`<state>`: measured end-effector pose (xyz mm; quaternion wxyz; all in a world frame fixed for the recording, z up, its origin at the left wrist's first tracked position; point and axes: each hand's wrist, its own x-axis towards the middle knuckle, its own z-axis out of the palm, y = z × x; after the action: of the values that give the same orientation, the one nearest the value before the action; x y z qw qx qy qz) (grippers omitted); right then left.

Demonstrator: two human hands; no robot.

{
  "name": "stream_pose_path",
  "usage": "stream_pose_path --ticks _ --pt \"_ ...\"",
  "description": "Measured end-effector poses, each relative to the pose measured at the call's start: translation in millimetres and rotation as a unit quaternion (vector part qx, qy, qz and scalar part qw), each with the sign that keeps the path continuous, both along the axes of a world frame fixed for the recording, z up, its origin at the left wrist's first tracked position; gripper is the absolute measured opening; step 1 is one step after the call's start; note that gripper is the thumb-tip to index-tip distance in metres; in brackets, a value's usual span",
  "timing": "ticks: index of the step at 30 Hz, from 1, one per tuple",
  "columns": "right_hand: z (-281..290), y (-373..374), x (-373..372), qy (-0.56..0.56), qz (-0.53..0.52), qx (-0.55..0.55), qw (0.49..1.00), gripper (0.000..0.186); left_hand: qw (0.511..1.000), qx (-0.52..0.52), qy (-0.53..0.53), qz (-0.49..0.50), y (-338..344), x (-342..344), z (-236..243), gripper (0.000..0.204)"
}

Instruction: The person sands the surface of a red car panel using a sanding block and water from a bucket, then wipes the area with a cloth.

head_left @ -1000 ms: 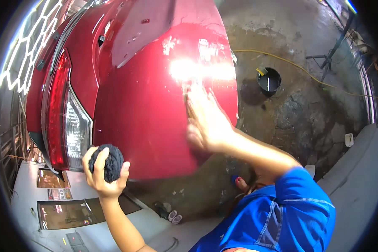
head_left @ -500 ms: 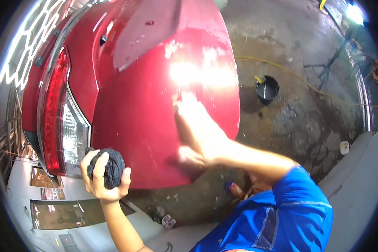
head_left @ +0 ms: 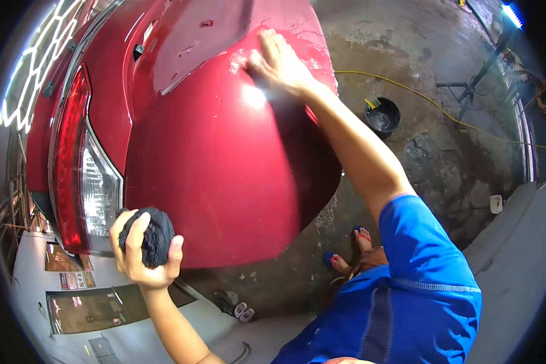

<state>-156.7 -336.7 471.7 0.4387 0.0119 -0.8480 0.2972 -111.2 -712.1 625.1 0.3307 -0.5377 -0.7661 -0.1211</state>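
My left hand (head_left: 141, 258) grips a bunched-up black cloth (head_left: 156, 238), fingers curled round it, close to the lower end of the red and clear tail light (head_left: 101, 182). Stretched away from me, my right hand (head_left: 279, 65) lies flat, fingers extended, on the glossy red car body panel (head_left: 194, 176). Its fingertips are near the edge of a duller patch (head_left: 218, 30). Wet-looking streaks and a bright glare show around that hand, and my right arm casts a dark shadow on the panel's right side.
On the stained concrete floor to the right stands a black bucket (head_left: 383, 118) with a yellow-handled thing in it. A yellow hose (head_left: 418, 97) runs past it toward a dark stand (head_left: 473, 91). Pale clogs (head_left: 244, 312) lie by the white wall at the lower left.
My right hand has slid away from me over the panel, from its middle up to the duller patch. The left hand still holds the cloth and has shifted slightly left in view.
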Motion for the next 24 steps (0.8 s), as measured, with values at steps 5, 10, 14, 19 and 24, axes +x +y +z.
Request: stream_pose_path --ticks 5,10,14,19,24 --pt "31 -133 102 0.007 0.236 0.036 0.971 0.102 1.000 -0.013 0.026 -0.008 -23 -1 4 0.055" --pt "41 -82 48 0.004 0.077 0.069 0.995 0.090 0.998 0.015 0.056 -0.025 -30 1 4 0.058" --pt "10 -34 -8 -0.045 -0.067 0.186 0.979 0.089 0.997 0.013 0.068 -0.038 -16 -9 -4 0.060" --pt "25 -166 109 0.070 0.312 0.067 0.945 0.107 0.994 0.052 0.095 -0.019 -53 -2 -1 0.063" --pt "13 -33 -5 -0.003 0.050 -0.102 0.993 0.106 0.992 0.090 0.083 -0.041 -10 -11 -11 0.062"
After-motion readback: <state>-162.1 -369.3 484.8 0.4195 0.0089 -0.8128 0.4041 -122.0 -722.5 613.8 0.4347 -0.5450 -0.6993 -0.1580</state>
